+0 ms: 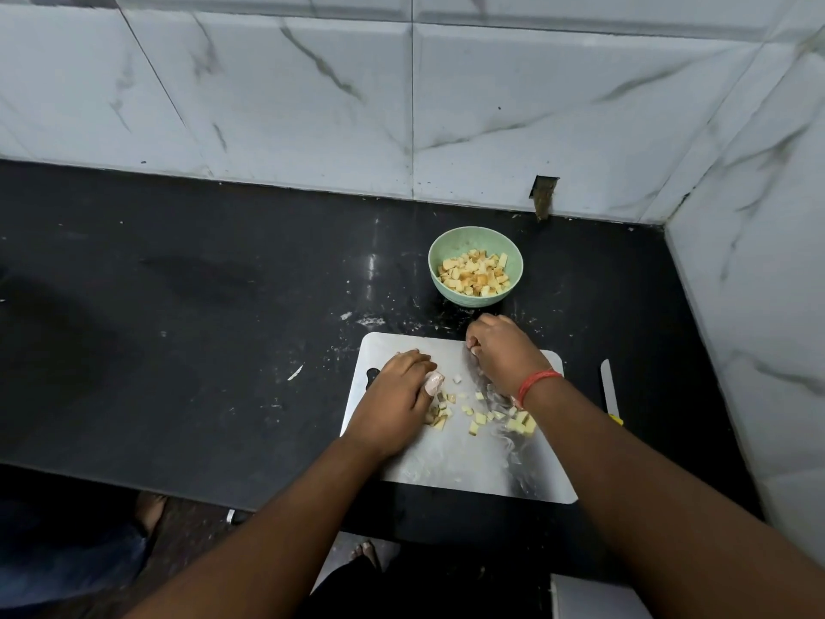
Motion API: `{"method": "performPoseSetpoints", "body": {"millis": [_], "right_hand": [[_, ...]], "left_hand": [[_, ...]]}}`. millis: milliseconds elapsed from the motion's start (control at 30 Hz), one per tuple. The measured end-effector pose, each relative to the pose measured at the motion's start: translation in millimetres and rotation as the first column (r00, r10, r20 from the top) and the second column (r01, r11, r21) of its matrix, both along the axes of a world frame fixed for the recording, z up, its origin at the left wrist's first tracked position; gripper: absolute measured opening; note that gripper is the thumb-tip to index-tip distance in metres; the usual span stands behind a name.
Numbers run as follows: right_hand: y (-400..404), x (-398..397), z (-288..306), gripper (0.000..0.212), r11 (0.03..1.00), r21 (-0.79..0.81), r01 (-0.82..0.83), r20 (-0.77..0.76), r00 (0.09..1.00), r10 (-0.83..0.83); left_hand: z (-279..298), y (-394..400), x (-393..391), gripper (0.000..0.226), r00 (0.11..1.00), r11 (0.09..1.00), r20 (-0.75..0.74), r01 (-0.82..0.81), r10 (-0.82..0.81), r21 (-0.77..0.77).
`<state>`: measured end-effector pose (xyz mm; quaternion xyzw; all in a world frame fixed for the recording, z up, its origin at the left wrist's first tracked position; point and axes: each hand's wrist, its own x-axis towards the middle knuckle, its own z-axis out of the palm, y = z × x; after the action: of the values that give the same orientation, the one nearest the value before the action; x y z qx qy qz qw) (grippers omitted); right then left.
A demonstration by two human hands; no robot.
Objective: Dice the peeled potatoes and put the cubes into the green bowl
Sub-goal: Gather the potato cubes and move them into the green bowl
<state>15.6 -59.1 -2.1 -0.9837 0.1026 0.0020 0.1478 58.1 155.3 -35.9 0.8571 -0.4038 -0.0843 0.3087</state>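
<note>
A steel cutting board (446, 466) lies on the black counter. Several loose potato cubes (480, 417) are scattered across its middle. My left hand (395, 402) rests palm down on the board's left part, cupped against a small heap of cubes, and its thumb is wrapped in pale tape. At the board's far edge my right hand (502, 355) has its fingers curled under, and a pale piece shows at the fingertips. The green bowl (475, 240) stands just beyond that hand and holds many cubes. No whole potato is in view.
A knife (609, 390) with a yellow handle lies on the counter right of the board. Tiled walls close the back and right sides. Potato scraps and wet smears dot the counter (223, 328) near the board. Feet show below the counter's front edge.
</note>
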Motion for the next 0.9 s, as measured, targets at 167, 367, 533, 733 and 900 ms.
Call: {"method": "performPoseSetpoints", "body": {"millis": [167,367,533,733,900], "right_hand": [[9.5,-26.1,3.8,0.011,0.973,0.107,-0.203,-0.057,0.976,0.210],[-6.5,-30.8,0.5,0.025,0.977,0.208,0.041,0.095,0.993,-0.063],[-15.7,-12.0,-14.3,0.048,0.995,-0.014,0.103,-0.046,0.994,-0.103],[-20.5,-5.6,-5.6,0.043,0.991,-0.093,-0.091,-0.054,0.995,0.086],[-31.9,-3.9,-1.1,0.043,0.993,-0.045,-0.108,-0.095,0.990,0.103]], "left_hand": [[2.6,-5.2,3.2,0.048,1.000,0.999,0.011,0.002,-0.002,-0.033],[-0.5,-11.8,3.0,0.062,1.000,0.999,0.003,0.020,-0.020,-0.026],[-3.3,-18.5,3.9,0.059,0.999,0.999,0.004,0.036,-0.035,-0.013],[-3.6,-24.5,6.0,0.055,1.000,0.999,0.008,0.029,-0.029,-0.023],[-3.6,-27.2,10.1,0.055,1.000,1.000,-0.003,0.021,-0.021,-0.020]]}}
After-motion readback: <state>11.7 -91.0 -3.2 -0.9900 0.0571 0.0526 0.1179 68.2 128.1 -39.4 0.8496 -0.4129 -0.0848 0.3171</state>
